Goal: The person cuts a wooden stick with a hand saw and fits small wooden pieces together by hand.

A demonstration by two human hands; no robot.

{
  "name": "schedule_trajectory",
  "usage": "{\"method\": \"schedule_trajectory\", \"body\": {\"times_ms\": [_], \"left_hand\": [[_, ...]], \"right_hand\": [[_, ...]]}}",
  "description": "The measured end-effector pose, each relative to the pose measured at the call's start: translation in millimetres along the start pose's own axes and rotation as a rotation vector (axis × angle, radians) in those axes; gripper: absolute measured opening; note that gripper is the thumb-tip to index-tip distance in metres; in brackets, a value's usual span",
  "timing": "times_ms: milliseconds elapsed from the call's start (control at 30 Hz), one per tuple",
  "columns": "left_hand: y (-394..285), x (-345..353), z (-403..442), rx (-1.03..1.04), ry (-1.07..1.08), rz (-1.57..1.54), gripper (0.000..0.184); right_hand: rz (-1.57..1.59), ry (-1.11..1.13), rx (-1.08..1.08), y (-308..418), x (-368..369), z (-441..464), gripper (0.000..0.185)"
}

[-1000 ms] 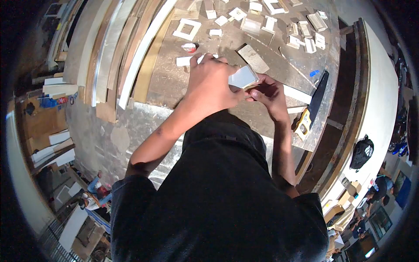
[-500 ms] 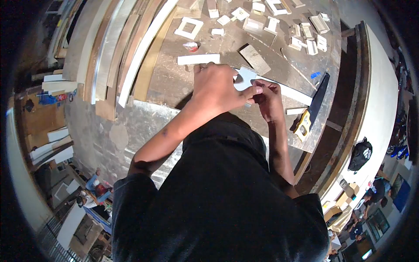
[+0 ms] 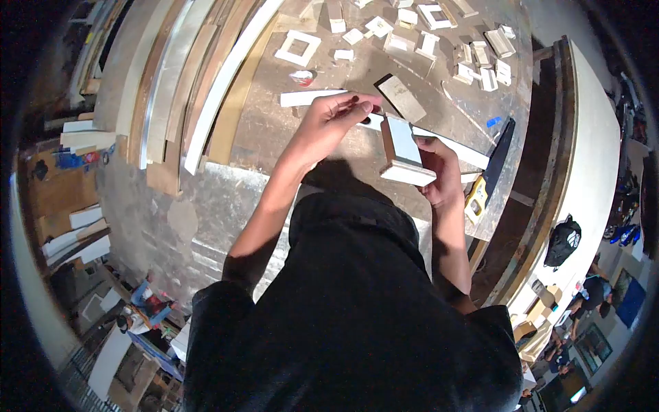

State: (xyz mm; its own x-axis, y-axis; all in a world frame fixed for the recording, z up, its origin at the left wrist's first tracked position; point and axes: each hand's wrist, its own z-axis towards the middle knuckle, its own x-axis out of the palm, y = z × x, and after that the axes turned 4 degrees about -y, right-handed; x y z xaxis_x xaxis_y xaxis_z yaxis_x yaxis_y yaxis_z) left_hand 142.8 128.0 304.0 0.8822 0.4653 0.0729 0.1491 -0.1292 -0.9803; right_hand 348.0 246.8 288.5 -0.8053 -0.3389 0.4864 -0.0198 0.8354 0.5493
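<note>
My right hand [image 3: 443,175] grips a small wooden box-like piece [image 3: 406,147] by its right end. It has a white top, a brown side and a pale strip along its near edge. To the left of it, my left hand [image 3: 329,127] is raised with thumb and forefinger pinched; whatever may be between them is too small to make out. Behind the hands lie a long white strip [image 3: 456,149] and a shorter white strip [image 3: 302,98]. A flat wooden block with a dark edge [image 3: 402,98] rests just beyond the piece.
A yellow-handled handsaw [image 3: 486,180] lies at the bench's right edge. Small wooden frames and blocks [image 3: 298,48] are scattered across the far side. Long boards [image 3: 199,75] are stacked at left. A black cap [image 3: 564,242] sits on a pale panel at right. People are in the background.
My hands, close together before, are now apart. The left one has drawn back leftward, and the right one has turned the wooden piece so its white top and side show.
</note>
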Motion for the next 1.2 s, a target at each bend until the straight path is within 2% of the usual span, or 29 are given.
{"method": "schedule_trajectory", "body": {"times_ms": [33,100,167,200,333,433,700,733,800,900,967,1000,1067,1100,1167,1200], "left_hand": [[1,-1,-1,0.004,0.001,-0.003,0.026],[1,-1,-7,-0.145,-0.009,-0.273,0.025],[0,-3,-11,-0.107,-0.003,-0.284,0.027],[1,-7,-12,-0.119,0.03,-0.315,0.028],[-3,-22,-19,-0.159,0.08,-0.413,0.029],[-5,-38,-23,-0.189,0.083,-0.429,0.028],[-3,-83,-27,-0.183,0.09,-0.522,0.025],[-7,-89,-29,-0.049,0.069,-0.436,0.025],[-11,-102,-32,0.088,0.044,-0.355,0.025],[-8,-123,-28,0.178,0.019,-0.367,0.023],[6,-141,-18,-0.07,0.121,-0.562,0.022],[8,-146,-17,-0.071,0.12,-0.567,0.022],[11,-158,-14,0.277,0.088,-0.325,0.019],[11,-164,-13,0.277,0.085,-0.328,0.019],[7,-178,-13,-0.085,0.109,-0.596,0.019],[6,-184,-11,-0.085,0.108,-0.599,0.019]], "right_hand": [[-0.042,0.05,0.073,1,-1,1,0.034],[0.014,0.062,0.065,-2,11,-3,0.032],[0.03,-0.103,-0.012,-5,30,-7,0.031],[0.023,-0.013,0.014,-3,27,-7,0.03],[0.011,-0.032,0.052,-7,45,-12,0.029],[0.032,-0.15,-0.015,-13,70,-15,0.027],[0.104,-0.058,-0.076,-32,106,0,0.023],[0.094,-0.046,-0.074,-33,114,3,0.021],[0.106,-0.043,-0.08,-40,125,10,0.021],[0.144,-0.041,-0.082,-46,140,16,0.021],[0.168,0.007,-0.025,-52,143,26,0.021],[0.164,0.004,-0.024,-54,149,29,0.021],[0.126,0.0,0.01,-56,161,35,0.021],[0.123,-0.001,0.011,-58,163,39,0.021],[0.191,0.118,0.068,-63,163,47,0.02],[0.189,0.117,0.069,-65,167,51,0.02]]}}
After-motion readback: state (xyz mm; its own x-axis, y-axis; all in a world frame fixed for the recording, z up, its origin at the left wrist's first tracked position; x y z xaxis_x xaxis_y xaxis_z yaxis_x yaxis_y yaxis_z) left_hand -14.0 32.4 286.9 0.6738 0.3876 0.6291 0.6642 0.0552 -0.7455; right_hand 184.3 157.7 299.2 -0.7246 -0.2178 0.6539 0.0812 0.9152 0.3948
